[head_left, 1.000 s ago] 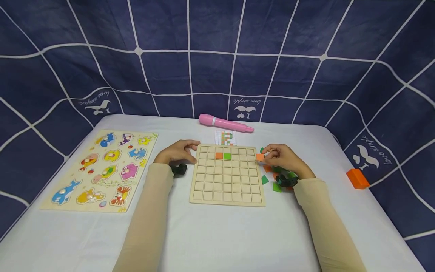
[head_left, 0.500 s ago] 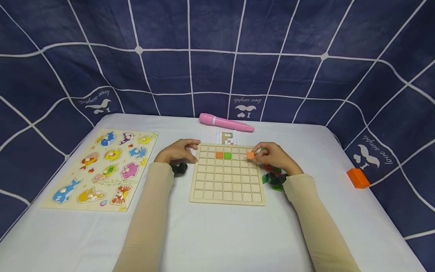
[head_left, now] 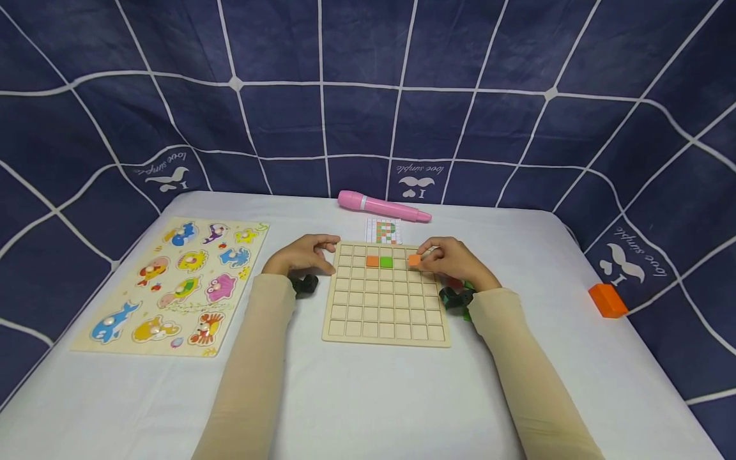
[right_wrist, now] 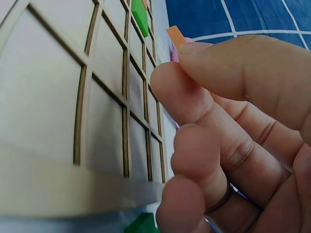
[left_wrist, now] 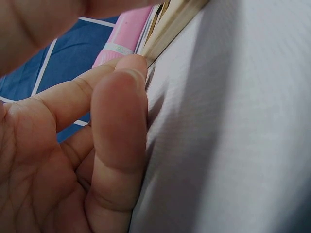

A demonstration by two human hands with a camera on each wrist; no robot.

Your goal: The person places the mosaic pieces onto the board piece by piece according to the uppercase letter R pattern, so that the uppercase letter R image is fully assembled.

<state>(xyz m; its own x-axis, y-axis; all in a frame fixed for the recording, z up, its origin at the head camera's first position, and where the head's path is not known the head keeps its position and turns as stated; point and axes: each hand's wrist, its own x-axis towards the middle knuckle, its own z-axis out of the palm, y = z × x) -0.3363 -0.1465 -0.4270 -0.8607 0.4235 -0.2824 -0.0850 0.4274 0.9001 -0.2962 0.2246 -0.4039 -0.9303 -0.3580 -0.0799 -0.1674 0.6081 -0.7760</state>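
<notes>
Puzzle (head_left: pixel 172 308) left of board (head_left: pixel 386 313), card (head_left: pixel 383 230) behind

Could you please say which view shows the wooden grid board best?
The head view: the wooden grid board shows nearly whole, the right hand covering part of one edge. The left wrist catches only some rim; the right wrist, some cells close up.

The left forearm (head_left: pixel 247 370) reaches forward and slants inward, sleeved to the wrist. The left hand (head_left: pixel 300 255) is turned palm inward, its index finger (head_left: pixel 326 240) and thumb (head_left: pixel 322 263) reaching forward with a gap between them. The right forearm (head_left: pixel 531 370), also sleeved, angles inward more strongly, well apart from the other arm. The right hand (head_left: pixel 456 262) makes a pinch: its thumb (right_wrist: pixel 248 70) presses toward 1 fingertip (right_wrist: pixel 172 87), while the other fingers (right_wrist: pixel 197 150) curl beneath, toward the palm.
</notes>
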